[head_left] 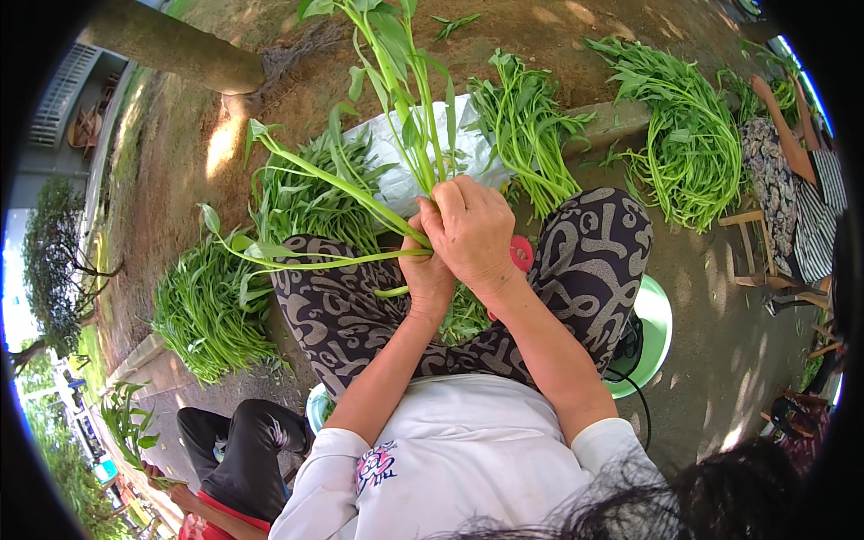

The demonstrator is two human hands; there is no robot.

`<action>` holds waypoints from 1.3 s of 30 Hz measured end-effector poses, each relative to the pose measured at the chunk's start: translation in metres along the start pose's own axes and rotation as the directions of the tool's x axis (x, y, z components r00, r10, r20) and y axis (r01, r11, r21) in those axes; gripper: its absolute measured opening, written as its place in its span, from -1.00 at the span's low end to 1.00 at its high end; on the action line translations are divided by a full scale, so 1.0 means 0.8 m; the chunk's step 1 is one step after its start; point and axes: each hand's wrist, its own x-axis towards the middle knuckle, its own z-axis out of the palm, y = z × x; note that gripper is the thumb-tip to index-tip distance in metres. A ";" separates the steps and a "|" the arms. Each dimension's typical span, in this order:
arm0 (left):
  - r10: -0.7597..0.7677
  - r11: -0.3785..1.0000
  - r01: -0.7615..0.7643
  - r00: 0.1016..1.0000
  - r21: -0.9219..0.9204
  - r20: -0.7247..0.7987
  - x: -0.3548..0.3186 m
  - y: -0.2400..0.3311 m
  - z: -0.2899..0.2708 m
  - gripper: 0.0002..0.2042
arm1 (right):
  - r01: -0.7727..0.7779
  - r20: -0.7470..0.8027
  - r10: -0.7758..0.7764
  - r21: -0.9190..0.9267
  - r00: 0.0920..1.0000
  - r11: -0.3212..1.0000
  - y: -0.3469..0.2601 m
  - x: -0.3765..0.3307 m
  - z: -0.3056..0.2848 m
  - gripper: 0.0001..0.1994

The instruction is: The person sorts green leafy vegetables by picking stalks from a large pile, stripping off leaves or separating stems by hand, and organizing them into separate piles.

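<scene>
The left hand (432,277) and right hand (475,229) have fingers clamped on green stems (364,200), some running lengthwise far, others left, leafy tips outward.

Smooth stems (360,199) and a crinkled, plastic-looking sheet (472,144)

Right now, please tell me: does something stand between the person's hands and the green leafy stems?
Nothing visible does. The left hand and right hand both hold the green leafy stems directly. The white sheet lies beyond the hands, not in between.
</scene>
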 end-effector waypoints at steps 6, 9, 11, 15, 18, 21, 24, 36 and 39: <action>0.001 0.998 -0.001 1.000 -0.066 -0.005 0.002 -0.006 0.003 -0.76 | 0.018 0.007 -0.018 -0.047 1.000 0.999 0.004 -0.004 0.000 -0.80; -0.004 0.999 0.005 1.000 -0.040 0.018 0.003 -0.009 0.000 -0.76 | 0.035 0.014 -0.034 -0.044 0.999 0.998 0.003 -0.004 -0.002 -0.82; -0.035 0.999 0.035 0.999 -0.024 0.022 0.003 -0.009 -0.003 -0.76 | 0.030 0.031 -0.029 -0.054 0.999 0.998 -0.001 -0.004 -0.005 -0.82; -0.065 0.997 0.065 0.998 -0.032 -0.013 0.002 -0.008 0.001 -0.78 | -0.006 0.054 0.011 -0.078 0.998 0.997 0.000 -0.006 -0.001 -0.83; -0.133 0.991 0.134 0.991 0.024 -0.020 0.001 0.004 0.007 -0.75 | -0.118 0.061 0.115 0.055 0.991 0.991 0.010 -0.011 0.005 -0.85; -0.073 0.997 0.074 0.996 -0.013 0.054 0.005 0.003 -0.007 -0.75 | -0.311 0.065 0.305 0.293 0.950 0.904 0.018 -0.008 0.005 -0.87; -0.089 0.995 0.091 0.994 -0.036 0.063 0.007 0.015 -0.007 -0.75 | -0.443 0.152 0.416 0.347 0.897 0.827 0.043 -0.003 -0.010 -0.86; -0.092 0.993 0.093 0.996 -0.067 0.021 0.009 0.035 -0.015 -0.75 | -0.597 0.477 0.365 0.574 0.800 0.560 0.025 -0.005 -0.009 -0.84; -0.084 0.993 0.086 0.996 -0.084 0.023 0.006 0.032 -0.012 -0.76 | -0.523 0.443 0.302 0.558 0.844 0.644 0.022 -0.009 -0.007 -0.86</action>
